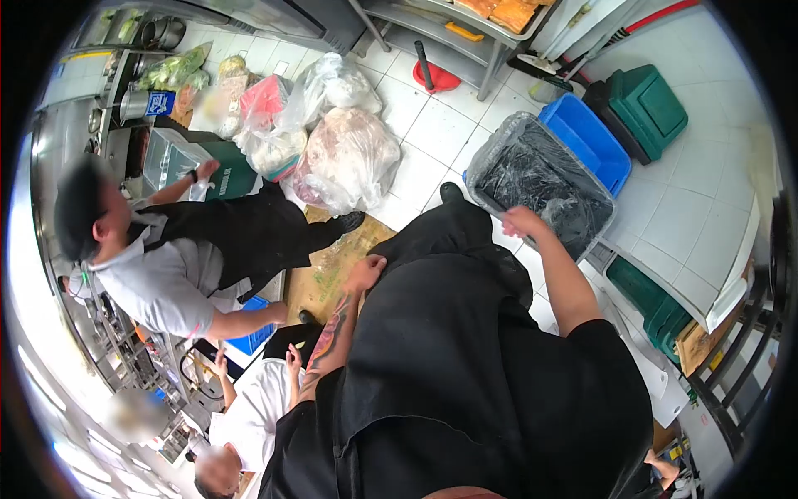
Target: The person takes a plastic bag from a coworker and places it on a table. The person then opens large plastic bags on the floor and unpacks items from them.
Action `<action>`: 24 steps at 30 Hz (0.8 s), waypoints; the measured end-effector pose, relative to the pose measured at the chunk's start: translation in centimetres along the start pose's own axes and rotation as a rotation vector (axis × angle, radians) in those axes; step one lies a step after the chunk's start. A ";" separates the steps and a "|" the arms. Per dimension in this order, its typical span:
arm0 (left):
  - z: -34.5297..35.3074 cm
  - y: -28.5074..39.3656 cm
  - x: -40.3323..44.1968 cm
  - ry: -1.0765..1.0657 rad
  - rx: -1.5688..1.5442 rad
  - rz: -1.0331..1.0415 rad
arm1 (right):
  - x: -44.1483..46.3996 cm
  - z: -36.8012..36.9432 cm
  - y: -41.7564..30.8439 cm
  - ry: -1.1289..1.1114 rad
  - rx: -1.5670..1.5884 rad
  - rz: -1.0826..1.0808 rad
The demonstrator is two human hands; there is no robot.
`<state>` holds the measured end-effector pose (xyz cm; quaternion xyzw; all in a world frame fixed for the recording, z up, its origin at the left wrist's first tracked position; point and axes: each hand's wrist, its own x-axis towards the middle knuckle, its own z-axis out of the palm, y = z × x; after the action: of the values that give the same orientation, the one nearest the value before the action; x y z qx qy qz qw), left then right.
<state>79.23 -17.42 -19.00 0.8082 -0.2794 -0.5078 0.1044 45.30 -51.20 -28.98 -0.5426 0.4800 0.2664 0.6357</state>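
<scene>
My right hand (525, 223) is closed on the near edge of a grey bin (600, 237) lined with a dark plastic bag (540, 170). The bag clings to the bin's inside and its folds shine. My left hand (366, 273) hangs beside my thigh, against the black apron (432, 341). Its fingers are curled, and whether anything is in them I cannot make out. Just beyond that hand lies a flattened cardboard sheet (320, 283) on the floor.
A blue bin (586, 137) and a green lidded bin (648, 104) stand behind the lined one. Filled clear bags (349, 154) crowd the tiles ahead. A red dustpan (436, 76) lies farther back. Two co-workers, one in a grey shirt (158, 274), are at my left.
</scene>
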 end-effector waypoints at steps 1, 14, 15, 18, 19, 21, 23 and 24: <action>-0.7 1.4 -0.5 -0.016 0.013 -0.026 | -0.6 0.5 -2.6 -0.031 0.018 -0.056; -14.2 -1.7 -2.0 -0.613 -0.495 0.177 | -9.5 16.9 -14.1 0.125 -0.337 -0.476; -15.5 -2.5 -1.5 -0.690 -0.367 0.214 | -10.0 18.3 -14.6 0.109 -0.323 -0.441; -17.9 -4.1 -1.4 -0.837 -0.281 0.208 | -10.6 21.8 -15.3 0.119 -0.286 -0.397; -18.4 -4.4 -1.7 -0.888 -0.348 0.169 | -10.4 22.7 -15.2 0.115 -0.242 -0.396; -19.1 -4.7 -2.2 -0.952 -0.402 0.117 | -11.1 24.6 -15.3 0.140 -0.116 -0.388; -19.6 -4.9 -2.7 -0.906 -0.536 0.063 | -11.9 25.6 -15.3 0.176 -0.034 -0.406; -19.5 -5.3 -2.5 -0.907 -0.534 0.062 | -12.1 25.8 -15.4 0.208 0.028 -0.434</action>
<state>97.41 -13.94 -10.50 0.4436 -0.1812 -0.8569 0.1904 62.03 -28.74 -12.71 -0.6488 0.4185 0.0597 0.6327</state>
